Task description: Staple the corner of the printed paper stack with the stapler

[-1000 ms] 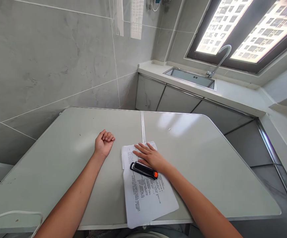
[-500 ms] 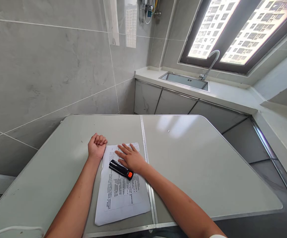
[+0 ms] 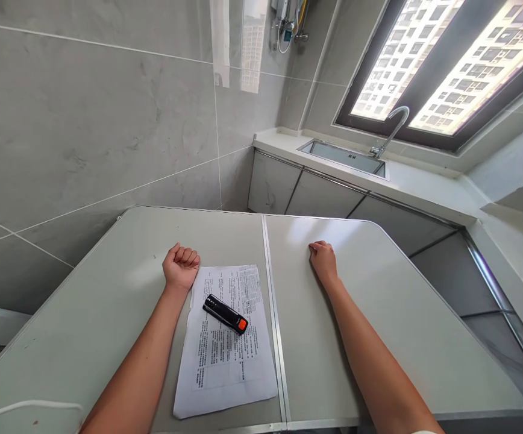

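Observation:
My left hand point(image 3: 181, 266) lies on the table with its fingers curled into a loose fist, palm side up. It touches the top left corner of a printed paper sheaf point(image 3: 225, 380). On the sheaf rests a slim black device point(image 3: 222, 311) with an orange-red button at its lower right end, its exact kind unclear; neither hand touches it. My right hand point(image 3: 323, 260) is on the table's right half, thumb and fingers pinched together against the surface. Whatever is between those fingertips is hidden.
The pale folding table point(image 3: 379, 337) has a metal seam point(image 3: 276, 325) down its middle, right of the paper. A white cable point(image 3: 26, 404) curves at the lower left. Beyond the table are a counter with a sink point(image 3: 343, 157), a tap point(image 3: 392, 129) and a window.
My right hand has left the paper and moved right across the seam, its spread fingers now pinched where a tiny white piece lay. My left hand stays curled; the view has shifted slightly.

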`<state>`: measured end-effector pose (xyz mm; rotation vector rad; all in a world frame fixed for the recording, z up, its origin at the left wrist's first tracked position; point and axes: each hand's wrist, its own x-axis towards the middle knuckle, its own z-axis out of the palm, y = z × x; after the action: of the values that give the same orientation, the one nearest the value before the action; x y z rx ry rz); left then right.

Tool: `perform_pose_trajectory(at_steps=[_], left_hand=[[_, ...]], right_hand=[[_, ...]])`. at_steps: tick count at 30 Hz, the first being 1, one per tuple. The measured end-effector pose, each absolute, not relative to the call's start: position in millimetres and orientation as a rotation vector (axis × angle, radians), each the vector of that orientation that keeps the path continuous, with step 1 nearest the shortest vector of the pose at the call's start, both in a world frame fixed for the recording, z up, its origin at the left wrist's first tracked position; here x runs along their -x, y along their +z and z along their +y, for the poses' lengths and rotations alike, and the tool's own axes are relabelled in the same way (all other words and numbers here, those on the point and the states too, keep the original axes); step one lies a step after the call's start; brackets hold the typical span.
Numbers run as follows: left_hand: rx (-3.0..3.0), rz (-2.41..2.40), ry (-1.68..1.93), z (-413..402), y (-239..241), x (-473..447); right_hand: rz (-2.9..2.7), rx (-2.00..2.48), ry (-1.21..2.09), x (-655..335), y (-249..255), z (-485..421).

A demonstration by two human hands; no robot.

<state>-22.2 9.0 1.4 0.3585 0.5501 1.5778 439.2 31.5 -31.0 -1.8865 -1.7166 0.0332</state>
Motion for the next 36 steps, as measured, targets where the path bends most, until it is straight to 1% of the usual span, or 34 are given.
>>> perform_pose_trajectory(at_steps=[2, 5, 10, 14, 19, 24, 28, 32, 34, 36], left_hand=[[-0.365, 0.558, 1.579, 8.4, 1.5, 22.0], [-0.385, 0.584, 1.593, 7.3, 1.7, 21.7], [-0.392, 0.608, 1.609, 6.3, 2.6, 22.4], [-0.404, 0.612, 1.594, 4.1, 4.6, 20.3], [-0.417, 0.634, 1.563, 1.5, 7.2, 17.0], [-0.427, 0.626, 1.506, 3.1, 6.8, 14.7], [-0.575, 0.664, 1.526, 2.8, 1.8, 5.9], [-0.977, 1.004, 1.615, -3.4, -5.7, -4.2], [-1.261, 1.229, 1.521, -7.5, -7.9, -7.6], [-1.586, 1.423, 1.345, -10.5, -8.5, -10.4]], right_hand=[[-1.749, 1.841, 0.049, -431.4, -32.9, 30.7], [-1.743, 1.749, 0.108, -393.4, -30.2, 30.8], [-1.915, 1.472, 0.287, -284.1, -16.1, 38.6], [-2.098, 1.396, 0.29, -208.2, -7.9, 53.8], [-2.158, 1.405, 0.282, -179.0, -11.7, 75.6], [-2.18, 1.41, 0.278, -194.0, -12.4, 80.5], [-2.088, 1.549, 0.217, -246.3, -9.3, 72.1], [-1.959, 1.83, 0.138, -333.2, -14.3, 47.1], [-1.925, 1.881, 0.101, -373.5, -18.9, 28.9], [-1.947, 1.872, 0.065, -402.5, -23.1, 9.2]])
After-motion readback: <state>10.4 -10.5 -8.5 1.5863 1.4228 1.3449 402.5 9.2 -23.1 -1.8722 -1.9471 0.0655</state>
